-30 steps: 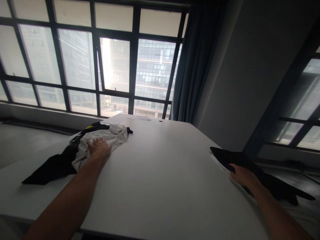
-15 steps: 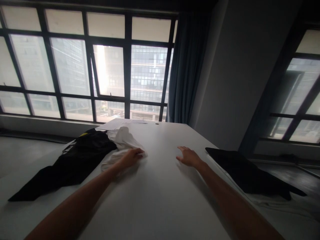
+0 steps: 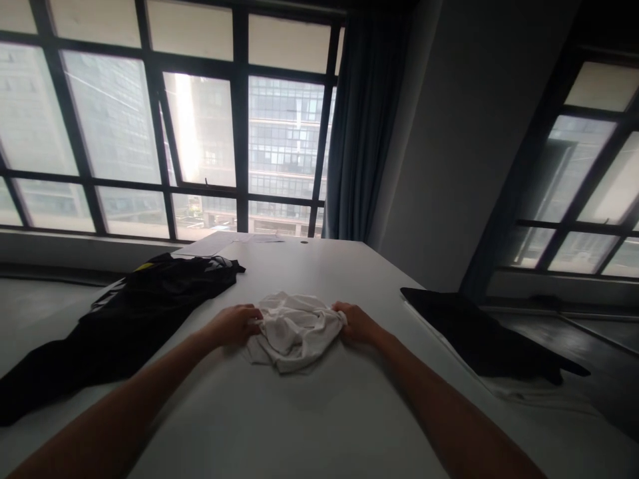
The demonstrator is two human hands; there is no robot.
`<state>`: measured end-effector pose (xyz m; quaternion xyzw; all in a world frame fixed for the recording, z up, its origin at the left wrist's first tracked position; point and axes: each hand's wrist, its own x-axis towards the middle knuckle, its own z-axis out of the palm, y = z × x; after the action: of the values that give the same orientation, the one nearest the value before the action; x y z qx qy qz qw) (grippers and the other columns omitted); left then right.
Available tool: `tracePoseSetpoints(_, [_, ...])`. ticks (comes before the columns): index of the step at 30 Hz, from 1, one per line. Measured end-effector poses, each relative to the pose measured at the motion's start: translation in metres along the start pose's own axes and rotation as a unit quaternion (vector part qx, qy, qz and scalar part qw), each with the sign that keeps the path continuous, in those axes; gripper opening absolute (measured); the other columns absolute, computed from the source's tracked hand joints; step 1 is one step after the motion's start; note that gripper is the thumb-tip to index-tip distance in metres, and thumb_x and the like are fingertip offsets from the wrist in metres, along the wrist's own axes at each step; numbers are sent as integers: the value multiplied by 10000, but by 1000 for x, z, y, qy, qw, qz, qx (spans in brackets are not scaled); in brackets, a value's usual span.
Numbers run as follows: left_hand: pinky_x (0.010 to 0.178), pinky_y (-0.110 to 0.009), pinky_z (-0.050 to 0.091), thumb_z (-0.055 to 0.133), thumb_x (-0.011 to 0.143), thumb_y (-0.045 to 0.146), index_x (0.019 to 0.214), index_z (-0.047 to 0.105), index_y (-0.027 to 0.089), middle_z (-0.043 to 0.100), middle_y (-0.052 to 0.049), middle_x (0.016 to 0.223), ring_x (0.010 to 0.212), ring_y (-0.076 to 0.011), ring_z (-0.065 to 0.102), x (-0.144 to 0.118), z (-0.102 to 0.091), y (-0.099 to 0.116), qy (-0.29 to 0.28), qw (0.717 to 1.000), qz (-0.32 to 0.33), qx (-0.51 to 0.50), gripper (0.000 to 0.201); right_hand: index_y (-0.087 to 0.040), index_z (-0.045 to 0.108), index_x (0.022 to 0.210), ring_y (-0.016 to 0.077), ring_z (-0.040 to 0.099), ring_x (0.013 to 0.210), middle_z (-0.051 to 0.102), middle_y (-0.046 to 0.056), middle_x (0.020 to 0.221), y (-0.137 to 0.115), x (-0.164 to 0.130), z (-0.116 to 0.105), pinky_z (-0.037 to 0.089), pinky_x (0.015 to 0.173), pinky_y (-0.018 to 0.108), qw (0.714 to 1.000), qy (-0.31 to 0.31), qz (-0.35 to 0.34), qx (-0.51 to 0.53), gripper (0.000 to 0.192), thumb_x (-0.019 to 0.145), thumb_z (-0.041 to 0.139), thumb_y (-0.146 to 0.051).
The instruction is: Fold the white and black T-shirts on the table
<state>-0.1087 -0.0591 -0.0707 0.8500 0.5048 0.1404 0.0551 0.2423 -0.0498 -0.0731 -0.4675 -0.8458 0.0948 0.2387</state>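
A crumpled white garment point(image 3: 297, 332) lies bunched on the white table point(image 3: 299, 426) in front of me; its folds hide what kind of garment it is. My left hand point(image 3: 238, 324) is closed on its left edge. At the opposite edge, my right hand point(image 3: 355, 324) pinches the cloth between thumb and fingers. To the left of my left hand spreads a black garment point(image 3: 144, 313) with a small yellow patch and some white marks.
Dark folded cloth point(image 3: 479, 332) lies along the table's right side, over some white cloth point(image 3: 539, 392). Sheets of paper point(image 3: 212, 244) rest at the far left end. Windows point(image 3: 200, 133), a blue curtain point(image 3: 359, 133) and a grey pillar point(image 3: 449, 146) stand beyond.
The white garment has come from beside the black garment to the table's middle, in my left hand. My right hand, open and free before, has closed on its right edge. The view has shifted slightly right.
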Motion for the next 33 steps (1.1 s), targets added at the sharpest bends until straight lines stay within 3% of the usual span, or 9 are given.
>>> tracePoseSetpoints(7, [665,-276,501,575,785,564,862,714,200,730,-38,783,739,-215,655,0,-19,-8,212,951,-78,-209,397,-195,566,886,183,558,703,638,29,780,21,-8,-40,423,671,278,977,199,72,-8,185,710,530,-242])
tracePoseSetpoints(13, [547,-260,413,402,903,487,877,666,166,610,-8,638,605,-171,518,-8,-38,-9,493,812,-190,-248,416,-193,573,952,217,592,800,664,69,887,30,-20,-72,474,768,320,906,401,135,16,259,761,527,-361])
tracePoseSetpoints(16, [575,-278,429,359,929,424,887,643,148,586,-17,663,632,-177,510,-8,-40,-16,549,774,-213,-230,398,-189,583,988,217,606,819,667,80,938,28,-20,-74,492,779,323,882,447,139,44,309,792,541,-425])
tracePoseSetpoints(20, [674,-333,489,462,865,358,943,634,159,651,-66,836,745,-221,592,-2,-33,-32,485,812,-263,-193,275,-168,594,1127,225,643,832,680,112,1022,38,-16,-65,509,787,343,884,429,175,51,423,839,533,-472])
tracePoseSetpoints(23, [880,-398,496,514,813,327,995,649,184,670,-104,1068,963,-270,625,0,-24,-32,405,885,-202,-114,267,-147,579,1259,250,666,981,679,156,1142,57,-16,-54,499,890,365,932,285,220,32,517,838,580,-447])
tracePoseSetpoints(25, [974,-394,464,503,842,384,1063,662,203,662,-104,1164,1086,-275,606,-1,-16,-23,286,952,-84,-74,327,-130,570,1313,274,621,1142,633,185,1271,72,-20,-49,463,980,372,960,168,225,7,602,785,659,-403])
tracePoseSetpoints(27, [1015,-385,445,578,813,505,1176,649,245,639,-86,1274,1182,-282,576,-4,-8,-10,105,992,28,-62,452,-129,561,1348,289,584,1208,592,188,1346,85,-25,-45,445,1011,369,974,74,215,-12,705,710,733,-374])
tracePoseSetpoints(30, [1065,-394,398,665,745,595,1184,671,283,590,-77,1379,1279,-305,516,-7,1,7,-47,992,103,-54,539,-150,641,1259,284,640,1101,682,144,1217,93,-33,-45,478,942,352,975,13,219,-20,634,664,752,-338])
tracePoseSetpoints(33, [919,-358,485,570,829,603,906,736,232,726,-82,1028,996,-261,648,-6,-4,9,-19,990,90,-108,413,-156,745,954,262,680,910,755,88,931,87,-38,-57,503,810,316,975,-4,222,7,337,673,723,-341])
